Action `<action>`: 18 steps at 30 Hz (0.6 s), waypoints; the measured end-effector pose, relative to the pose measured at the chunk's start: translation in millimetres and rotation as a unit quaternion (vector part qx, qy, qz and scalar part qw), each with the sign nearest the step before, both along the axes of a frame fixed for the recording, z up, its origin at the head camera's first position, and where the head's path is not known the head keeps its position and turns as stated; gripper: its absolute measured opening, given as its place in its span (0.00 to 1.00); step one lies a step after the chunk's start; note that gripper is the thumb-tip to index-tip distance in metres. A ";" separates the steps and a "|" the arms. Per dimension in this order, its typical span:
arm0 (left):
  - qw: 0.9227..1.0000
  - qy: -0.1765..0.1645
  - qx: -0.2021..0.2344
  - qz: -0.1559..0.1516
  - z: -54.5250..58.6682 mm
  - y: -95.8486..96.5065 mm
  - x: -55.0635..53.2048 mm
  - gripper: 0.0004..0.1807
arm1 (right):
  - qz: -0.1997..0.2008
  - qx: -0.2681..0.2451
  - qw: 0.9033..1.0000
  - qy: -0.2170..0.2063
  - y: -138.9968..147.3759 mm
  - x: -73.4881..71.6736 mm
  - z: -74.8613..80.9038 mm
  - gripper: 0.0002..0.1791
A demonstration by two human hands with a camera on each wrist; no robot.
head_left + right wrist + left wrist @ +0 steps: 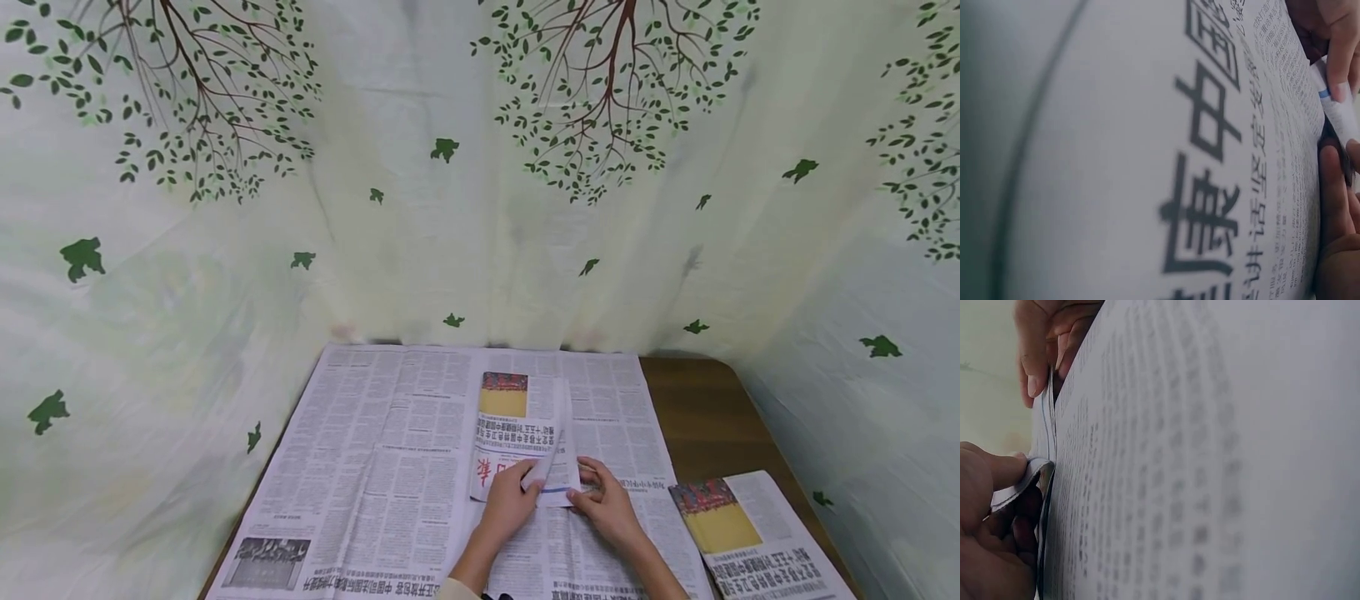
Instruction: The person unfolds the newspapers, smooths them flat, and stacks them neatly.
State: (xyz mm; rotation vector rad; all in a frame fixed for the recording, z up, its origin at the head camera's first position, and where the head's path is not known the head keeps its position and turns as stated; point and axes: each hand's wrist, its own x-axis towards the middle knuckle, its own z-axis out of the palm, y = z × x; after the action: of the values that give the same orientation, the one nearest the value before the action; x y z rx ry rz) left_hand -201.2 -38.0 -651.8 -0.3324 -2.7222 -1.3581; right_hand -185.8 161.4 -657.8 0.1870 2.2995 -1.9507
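Note:
A folded newspaper [501, 429] with a red and yellow picture and red characters lies in the middle of the table in the head view. My left hand [510, 498] pinches a lifted, curling layer at its near edge, thumb on top and fingers beneath, as the left wrist view shows. At the near right corner, my right hand [609, 508] holds the paper's edge between thumb and fingers. In the right wrist view the right hand [1338, 231] is low at the right, with the left hand [1335, 37] above it.
Spread newspaper sheets [420, 467] cover most of the table. A second folded newspaper [757, 533] lies at the right, partly over the bare brown tabletop [697, 408]. Behind and at the sides hangs a pale curtain [465, 250] printed with leaves and branches.

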 end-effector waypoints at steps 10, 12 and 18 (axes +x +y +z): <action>0.999 0.002 0.033 -0.017 -3.1 -11.2 -2.0 0.30 | 0.015 0.022 1.000 0.014 0.1 2.0 -1.0 0.37; 0.999 0.010 0.033 -0.020 -3.0 -12.9 -1.6 0.29 | 0.023 0.032 0.999 0.009 1.2 2.3 -0.2 0.33; 0.998 -0.010 0.038 -0.050 -2.6 -18.4 -1.0 0.24 | 0.045 0.043 0.998 0.004 5.8 2.9 1.5 0.31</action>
State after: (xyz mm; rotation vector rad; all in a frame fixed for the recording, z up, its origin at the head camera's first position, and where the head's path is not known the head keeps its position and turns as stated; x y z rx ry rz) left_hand -202.2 -56.4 -654.5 -0.4572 -2.6942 -1.4934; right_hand -182.9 167.1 -656.3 0.0821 2.3552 -1.8162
